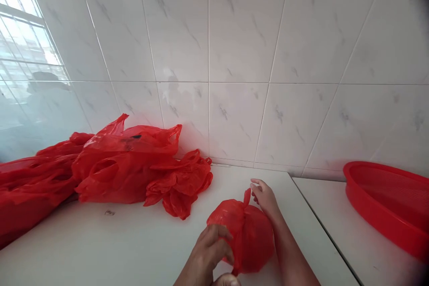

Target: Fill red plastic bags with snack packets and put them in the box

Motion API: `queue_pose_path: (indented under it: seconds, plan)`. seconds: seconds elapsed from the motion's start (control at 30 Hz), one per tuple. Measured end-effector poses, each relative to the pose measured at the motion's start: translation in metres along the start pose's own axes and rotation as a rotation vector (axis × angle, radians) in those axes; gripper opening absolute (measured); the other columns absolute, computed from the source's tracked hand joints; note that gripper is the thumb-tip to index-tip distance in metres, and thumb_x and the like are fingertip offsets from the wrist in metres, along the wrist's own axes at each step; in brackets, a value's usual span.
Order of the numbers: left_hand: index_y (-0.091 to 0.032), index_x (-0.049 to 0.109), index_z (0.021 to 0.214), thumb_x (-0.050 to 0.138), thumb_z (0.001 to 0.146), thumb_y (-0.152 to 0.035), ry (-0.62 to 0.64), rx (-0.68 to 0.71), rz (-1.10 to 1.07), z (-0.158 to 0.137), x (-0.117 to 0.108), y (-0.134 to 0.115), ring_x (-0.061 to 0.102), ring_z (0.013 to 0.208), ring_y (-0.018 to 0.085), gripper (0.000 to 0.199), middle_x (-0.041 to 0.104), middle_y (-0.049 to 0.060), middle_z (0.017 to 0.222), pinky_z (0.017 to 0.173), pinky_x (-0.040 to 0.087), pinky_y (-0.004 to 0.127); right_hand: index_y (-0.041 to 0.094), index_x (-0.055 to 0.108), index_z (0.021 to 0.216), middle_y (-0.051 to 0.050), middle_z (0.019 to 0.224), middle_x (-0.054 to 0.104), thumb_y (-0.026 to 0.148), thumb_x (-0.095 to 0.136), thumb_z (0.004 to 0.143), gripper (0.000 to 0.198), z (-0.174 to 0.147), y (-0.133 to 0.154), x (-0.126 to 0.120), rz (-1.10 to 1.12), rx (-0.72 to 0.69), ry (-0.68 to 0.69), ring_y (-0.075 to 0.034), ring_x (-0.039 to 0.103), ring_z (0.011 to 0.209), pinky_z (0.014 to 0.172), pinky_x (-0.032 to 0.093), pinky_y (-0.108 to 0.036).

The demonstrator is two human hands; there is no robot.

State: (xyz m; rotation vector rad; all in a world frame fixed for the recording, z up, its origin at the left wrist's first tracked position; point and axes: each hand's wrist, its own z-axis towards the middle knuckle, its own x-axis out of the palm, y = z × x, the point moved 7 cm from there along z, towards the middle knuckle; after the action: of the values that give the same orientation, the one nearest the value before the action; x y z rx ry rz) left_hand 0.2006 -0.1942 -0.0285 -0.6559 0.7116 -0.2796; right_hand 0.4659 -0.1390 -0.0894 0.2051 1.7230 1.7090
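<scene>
A translucent red plastic bag (257,239), bulging and rounded, sits on the white tabletop (134,246), one gathered end sticking up.

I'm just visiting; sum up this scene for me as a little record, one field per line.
Main item: rounded red plastic bag, gathered at the top
Left hand: at the bag's near side, fingers curled; grip unclear
Right hand: beside the bag's upright top end; contact unclear
Surface: white tabletop, with a dark seam on the right
Left side: heap of red plastic bags, crumpled
Right side: red basket, cut off by the picture edge
Background: pale marbled wall tiles, reflecting a window at left
</scene>
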Motion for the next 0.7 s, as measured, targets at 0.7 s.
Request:
queue_pose_path:
  seconds: [0.7]
  plan:
    - [-0.027,0.067,0.083,0.048,0.06,0.0,0.307,-0.331,0.417,0.0,-0.083,-0.003,0.065,0.073,0.017,0.04,0.071,-0.003,0.082,0.062,0.043,0.022,0.024,0.065,0.103,-0.005,0.083,0.067,0.055,0.045,0.074,0.047,0.019,-0.067,-0.009,-0.277,0.135,0.013,-0.025,0.062,0.076,0.069,0.045,-0.037]
